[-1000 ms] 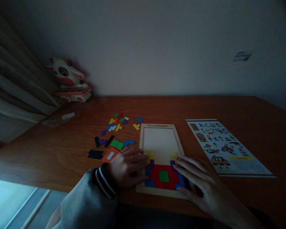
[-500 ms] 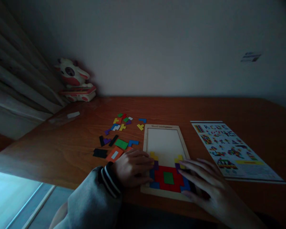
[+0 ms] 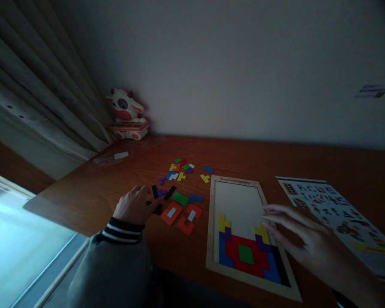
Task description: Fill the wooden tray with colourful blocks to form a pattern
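My left hand (image 3: 132,206) is over the left part of the table, its thumb stretched away from the other fingers. It hovers at a black rectangular puzzle piece (image 3: 158,210), partly hidden by the hand; contact cannot be made out. My right hand (image 3: 303,234), fingers stretched out, rests over the right edge of a wooden puzzle board (image 3: 212,239). Its fingertips lie near a yellow piece (image 3: 262,233). In the board's lower part, red pieces (image 3: 232,248) surround a green piece (image 3: 245,254), with blue, purple, yellow and black pieces beside them.
Loose pieces lie left of the board, among them an orange piece (image 3: 168,218), a green rectangle (image 3: 180,198) and a yellow piece (image 3: 205,178). A printed pattern sheet (image 3: 333,205) lies to the right. A cow toy (image 3: 127,114) stands at the back left by a curtain (image 3: 45,85).
My left hand has left the board and moved left to the black pieces, uncovering orange pieces. My right hand has shifted slightly towards the board's right edge. The view has turned left.
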Demonstrator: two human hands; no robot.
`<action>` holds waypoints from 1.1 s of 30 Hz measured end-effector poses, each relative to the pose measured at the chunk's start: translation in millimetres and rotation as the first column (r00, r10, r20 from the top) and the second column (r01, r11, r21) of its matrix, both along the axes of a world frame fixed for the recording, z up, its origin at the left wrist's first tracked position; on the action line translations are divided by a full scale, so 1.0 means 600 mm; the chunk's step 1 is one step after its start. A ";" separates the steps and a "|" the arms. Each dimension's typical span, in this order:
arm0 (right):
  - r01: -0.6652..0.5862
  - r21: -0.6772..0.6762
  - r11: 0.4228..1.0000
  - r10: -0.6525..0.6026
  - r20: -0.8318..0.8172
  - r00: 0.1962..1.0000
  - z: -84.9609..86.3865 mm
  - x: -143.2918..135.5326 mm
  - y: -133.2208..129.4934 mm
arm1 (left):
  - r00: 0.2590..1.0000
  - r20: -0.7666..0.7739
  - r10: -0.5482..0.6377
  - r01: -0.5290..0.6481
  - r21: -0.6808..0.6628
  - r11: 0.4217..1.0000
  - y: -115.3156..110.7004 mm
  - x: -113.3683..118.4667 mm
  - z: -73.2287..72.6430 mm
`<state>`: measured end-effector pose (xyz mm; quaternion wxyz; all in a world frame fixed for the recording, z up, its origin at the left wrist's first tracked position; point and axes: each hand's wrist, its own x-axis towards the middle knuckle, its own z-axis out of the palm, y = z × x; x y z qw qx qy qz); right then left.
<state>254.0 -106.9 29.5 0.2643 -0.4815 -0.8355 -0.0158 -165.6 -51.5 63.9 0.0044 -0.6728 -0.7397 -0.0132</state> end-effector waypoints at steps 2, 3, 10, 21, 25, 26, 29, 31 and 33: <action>-0.002 -0.015 1.000 0.001 -0.013 1.000 -0.010 0.001 0.002 | 1.000 -0.004 0.017 -0.017 -0.043 0.999 -0.001 0.007 -0.006; -0.002 -0.021 1.000 0.001 -0.023 1.000 -0.012 0.002 0.002 | 1.000 -0.004 0.014 -0.014 -0.056 0.998 0.000 0.011 -0.010; 0.061 -0.029 0.998 -0.063 -0.100 0.993 -0.010 0.016 0.003 | 1.000 0.006 0.012 -0.011 -0.131 0.991 0.013 0.017 -0.019; 0.101 -0.063 0.993 -0.106 -0.076 0.991 -0.030 0.030 -0.004 | 0.992 -0.069 -0.108 0.091 -0.215 0.972 0.005 0.029 -0.007; 0.119 -0.056 0.991 -0.123 -0.060 0.991 -0.029 0.037 -0.003 | 0.991 -0.069 -0.114 0.094 -0.244 0.965 -0.006 0.052 -0.001; 0.120 -0.057 0.991 -0.124 -0.056 0.991 -0.030 0.039 -0.003 | 0.992 -0.053 -0.119 0.103 -0.241 0.965 -0.008 0.057 0.000; 0.121 -0.060 0.991 -0.124 -0.053 0.991 -0.035 0.044 -0.001 | 0.988 0.010 -0.155 0.153 -0.227 0.962 -0.014 0.063 0.002; 0.115 -0.058 0.992 -0.118 -0.058 0.991 -0.040 0.047 0.001 | 0.981 0.041 -0.187 0.192 -0.217 0.957 -0.018 0.060 0.001; 0.111 -0.051 0.992 -0.115 -0.063 0.991 -0.044 0.048 0.003 | 0.980 0.044 -0.195 0.200 -0.202 0.959 -0.021 0.052 -0.001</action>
